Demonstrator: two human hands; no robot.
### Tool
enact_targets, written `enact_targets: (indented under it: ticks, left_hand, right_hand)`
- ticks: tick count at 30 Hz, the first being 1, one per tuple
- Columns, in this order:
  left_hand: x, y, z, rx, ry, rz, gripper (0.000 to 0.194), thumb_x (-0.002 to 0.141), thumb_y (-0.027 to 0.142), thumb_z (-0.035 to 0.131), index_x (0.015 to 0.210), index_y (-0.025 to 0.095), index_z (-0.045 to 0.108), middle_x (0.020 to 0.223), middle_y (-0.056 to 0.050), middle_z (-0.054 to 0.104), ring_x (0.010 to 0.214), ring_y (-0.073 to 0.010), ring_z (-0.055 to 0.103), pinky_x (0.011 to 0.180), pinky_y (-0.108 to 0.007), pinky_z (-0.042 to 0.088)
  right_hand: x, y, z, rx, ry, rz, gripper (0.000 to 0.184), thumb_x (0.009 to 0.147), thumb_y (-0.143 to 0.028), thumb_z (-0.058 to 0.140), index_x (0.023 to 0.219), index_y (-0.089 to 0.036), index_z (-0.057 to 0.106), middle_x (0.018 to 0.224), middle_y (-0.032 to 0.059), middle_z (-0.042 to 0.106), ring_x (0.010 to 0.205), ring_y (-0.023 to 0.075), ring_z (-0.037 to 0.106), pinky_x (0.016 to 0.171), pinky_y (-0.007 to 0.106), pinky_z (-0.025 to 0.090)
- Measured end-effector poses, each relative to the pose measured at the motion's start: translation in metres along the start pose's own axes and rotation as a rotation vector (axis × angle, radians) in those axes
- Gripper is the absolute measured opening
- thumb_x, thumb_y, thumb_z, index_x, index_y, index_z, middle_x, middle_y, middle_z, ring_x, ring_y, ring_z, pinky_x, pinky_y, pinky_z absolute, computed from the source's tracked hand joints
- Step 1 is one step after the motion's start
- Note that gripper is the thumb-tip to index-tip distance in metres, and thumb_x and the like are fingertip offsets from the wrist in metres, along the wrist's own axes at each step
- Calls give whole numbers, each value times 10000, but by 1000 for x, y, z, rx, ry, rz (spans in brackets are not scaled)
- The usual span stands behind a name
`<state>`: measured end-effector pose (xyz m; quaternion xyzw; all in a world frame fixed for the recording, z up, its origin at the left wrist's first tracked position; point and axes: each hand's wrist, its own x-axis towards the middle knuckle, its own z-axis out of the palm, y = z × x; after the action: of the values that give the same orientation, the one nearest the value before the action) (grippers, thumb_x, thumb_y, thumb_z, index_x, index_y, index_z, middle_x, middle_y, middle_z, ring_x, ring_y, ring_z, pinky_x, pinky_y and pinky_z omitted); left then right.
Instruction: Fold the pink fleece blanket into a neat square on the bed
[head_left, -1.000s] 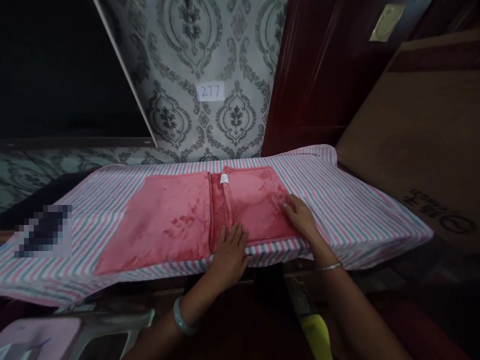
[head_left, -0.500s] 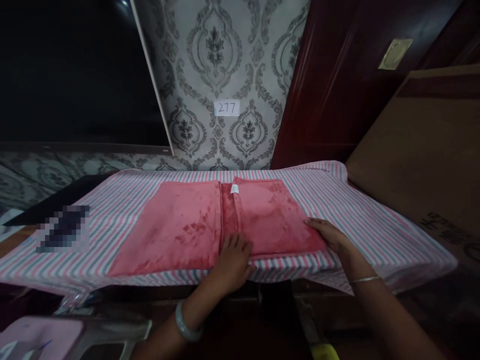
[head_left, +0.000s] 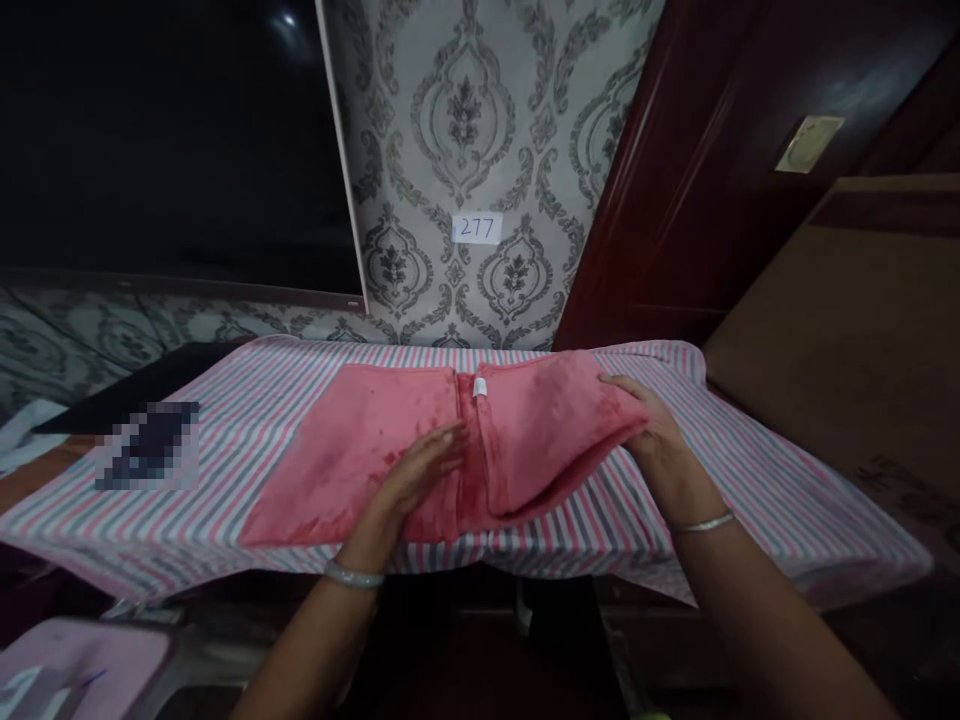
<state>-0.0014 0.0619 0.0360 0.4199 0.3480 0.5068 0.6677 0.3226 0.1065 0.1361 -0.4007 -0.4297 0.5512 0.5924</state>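
Note:
A pink plush blanket point(head_left: 360, 430) lies folded on a striped cloth, its two side panels meeting near a darker strip in the middle. A small white label point(head_left: 480, 387) shows at the top of the right panel's inner edge. My right hand point(head_left: 645, 425) grips the outer right edge of the blanket, and that side is lifted and bent, leaving a gap beneath. Over the inner edge of the left panel is my left hand point(head_left: 427, 465), its fingers stretched toward the middle strip. Whether its palm presses on the fabric is hard to tell.
The striped cloth point(head_left: 285, 375) covers the table and hangs over its front edge. A blurred dark object point(head_left: 150, 445) lies at the left. A large cardboard box point(head_left: 847, 300) stands at the right, and a dark screen point(head_left: 172, 140) is behind on the left.
My right hand has raised the blanket's right side off the table. My left hand has moved left and farther in, from the front edge to the middle fold. The camera view has shifted slightly.

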Motion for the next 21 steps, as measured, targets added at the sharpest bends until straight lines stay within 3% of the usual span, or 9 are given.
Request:
enact_targets:
  ticks: [3,6,9,12,15,21]
  left_hand:
    - [0,22,-9,-210,27,-10,355,891,386,722,1184,186,720,1322,-145,715,1212,-293,682,1150,-516,449]
    - [-5,47,-24,-313,77,48,310,925,376,649,1152,171,702,1263,-141,734,1152,-290,708,1079,-509,513]
    - [-19,70,-48,-319,149,105,331,933,404,598,1131,157,692,1202,-150,751,1124,-306,717,1033,-516,545]
    - [-37,85,-76,-279,221,124,425,907,476,593,1137,136,701,1115,-154,774,1107,-329,722,1019,-500,557]
    - [-54,90,-101,-217,235,18,523,841,531,651,1161,122,701,1082,-171,783,1123,-378,716,993,-524,570]
    - [-55,86,-130,-59,344,-140,462,719,373,814,1107,137,727,984,-145,799,1022,-355,751,898,-465,617]
  right_hand:
    - [6,-20,57,8,-114,23,220,610,-272,839,736,-214,668,742,13,718,859,231,726,864,326,617]
    - [4,-23,130,-29,-290,13,325,571,-257,864,847,-185,708,861,11,741,976,228,706,948,319,569]
    - [-7,-4,202,-60,-421,22,402,591,-209,856,970,-183,724,982,11,750,1027,205,684,958,289,548]
    - [-20,25,245,-131,-657,196,393,709,-218,823,1082,-179,707,943,24,740,865,181,691,793,288,588]
    - [-23,53,246,-178,-734,365,382,779,-217,803,1133,-168,669,871,40,732,698,156,672,612,264,572]
    - [1,92,178,-209,-389,403,276,758,-147,788,1008,-175,676,776,37,729,594,120,644,514,202,520]
